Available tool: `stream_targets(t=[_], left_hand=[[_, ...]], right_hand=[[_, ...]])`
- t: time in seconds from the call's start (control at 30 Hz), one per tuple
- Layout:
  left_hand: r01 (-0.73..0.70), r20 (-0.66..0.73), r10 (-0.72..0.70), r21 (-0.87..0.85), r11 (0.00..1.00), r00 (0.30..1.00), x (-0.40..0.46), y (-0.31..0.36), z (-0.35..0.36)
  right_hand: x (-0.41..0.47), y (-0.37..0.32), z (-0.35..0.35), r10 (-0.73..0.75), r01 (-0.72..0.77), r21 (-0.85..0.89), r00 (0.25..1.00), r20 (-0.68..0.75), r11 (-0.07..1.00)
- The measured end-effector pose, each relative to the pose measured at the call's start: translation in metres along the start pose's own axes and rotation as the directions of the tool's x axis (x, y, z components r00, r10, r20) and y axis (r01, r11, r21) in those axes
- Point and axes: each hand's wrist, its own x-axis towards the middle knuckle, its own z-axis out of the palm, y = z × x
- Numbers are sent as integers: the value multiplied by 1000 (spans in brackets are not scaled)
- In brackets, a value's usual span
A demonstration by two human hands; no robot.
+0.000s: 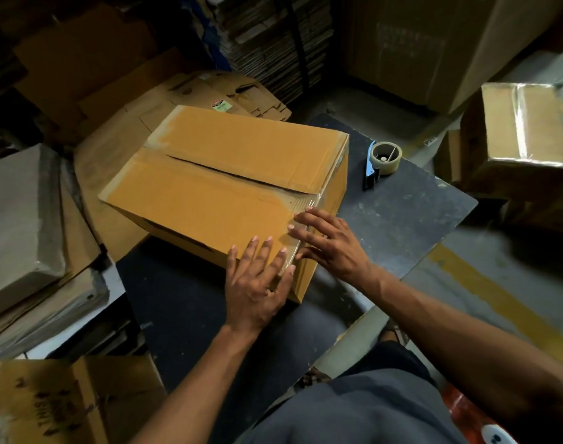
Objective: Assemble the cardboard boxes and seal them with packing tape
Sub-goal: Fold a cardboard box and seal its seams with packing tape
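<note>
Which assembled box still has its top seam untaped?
The orange-brown box on the dark table, under both hands: a dark gap runs between its top flaps. The box at the right already carries shiny tape along its seam.

Tan cardboard box (216, 184) on table, flaps closed; tape dispenser (381, 163) beside.

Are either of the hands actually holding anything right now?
No. Both hands lie flat with straight fingers on the box, left hand and right hand pressing its near taped corner. The tape dispenser sits untouched.
</note>
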Motion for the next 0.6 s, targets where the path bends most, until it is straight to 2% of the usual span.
stream_targets(t=[0.2,0.4,0.6], left_hand=[[-22,12,21,14,1000,1000,0,-7,-3],[144,19,-144,-5,990,989,6,-21,-17],[167,-55,-163,85,982,985,11,-27,-2]], right_hand=[[16,10,-20,-105,99,83,992,70,992],[64,12,-12,-137,128,68,979,152,989],[66,9,0,-159,139,137,976,147,981]])
